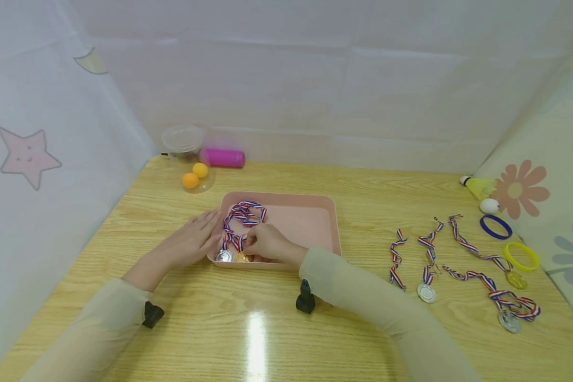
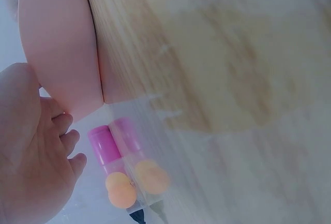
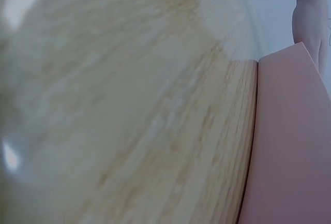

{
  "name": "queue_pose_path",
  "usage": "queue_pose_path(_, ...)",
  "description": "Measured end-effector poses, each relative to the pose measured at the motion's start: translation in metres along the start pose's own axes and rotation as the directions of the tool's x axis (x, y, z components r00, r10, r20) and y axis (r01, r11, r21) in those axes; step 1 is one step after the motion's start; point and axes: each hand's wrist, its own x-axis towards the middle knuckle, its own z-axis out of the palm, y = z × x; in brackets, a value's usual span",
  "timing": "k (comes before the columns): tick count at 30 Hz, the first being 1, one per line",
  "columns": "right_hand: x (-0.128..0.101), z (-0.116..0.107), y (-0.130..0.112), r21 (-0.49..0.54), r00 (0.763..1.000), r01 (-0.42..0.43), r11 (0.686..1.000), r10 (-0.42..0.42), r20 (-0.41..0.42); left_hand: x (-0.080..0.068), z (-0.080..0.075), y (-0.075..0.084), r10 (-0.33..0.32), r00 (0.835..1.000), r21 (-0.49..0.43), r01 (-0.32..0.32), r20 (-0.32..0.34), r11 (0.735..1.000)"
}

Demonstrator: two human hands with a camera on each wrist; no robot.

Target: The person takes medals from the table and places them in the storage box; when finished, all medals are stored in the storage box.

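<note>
A pink tray point(image 1: 305, 223) sits on the wooden table. Inside, along its left side, lie a silver medal point(image 1: 224, 255) and a gold medal point(image 1: 242, 257), with their red, white and blue ribbons point(image 1: 241, 209) bunched toward the tray's back left corner. My right hand point(image 1: 269, 243) reaches over the front rim, thumb and fingers pinching the gold medal at its right edge. Against the tray's left wall rests my left hand point(image 1: 191, 241), its fingers extended; in the left wrist view this hand point(image 2: 39, 141) touches the tray's rim.
Several ribboned medals, silver point(image 1: 427, 293) and yellow point(image 1: 516, 279), lie at the right. Beyond them are a blue ring point(image 1: 495, 226), a yellow ring point(image 1: 521, 257), a white ball point(image 1: 489, 206) and a shuttlecock point(image 1: 479, 187). Behind the tray's left stand orange balls point(image 1: 190, 180) and a magenta cylinder point(image 1: 223, 157).
</note>
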Motion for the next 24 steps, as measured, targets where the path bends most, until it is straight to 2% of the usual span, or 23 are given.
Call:
queue_pose_path(11, 0.0004, -0.0037, -0.0024, -0.087, 1.000, -0.005, 0.996, 0.004, -0.019, -0.0013, 0.0006, 0.0008, 0.031, 0.998, -0.022, -0.032, -0.053, 0.999)
queue_pose_path(18, 0.0002, -0.0047, -0.0020, -0.134, 1.000, -0.014, 0.991, 0.013, -0.010, -0.0011, -0.0014, 0.0025, 0.008, 1.000, -0.005, -0.008, -0.014, 1.000)
queue_pose_path(24, -0.0004, -0.0059, -0.0010, -0.145, 1.000, -0.009, 0.989, 0.009, 0.000, -0.0006, -0.0023, 0.0039, 0.003, 1.000, -0.001, -0.003, -0.012, 1.000)
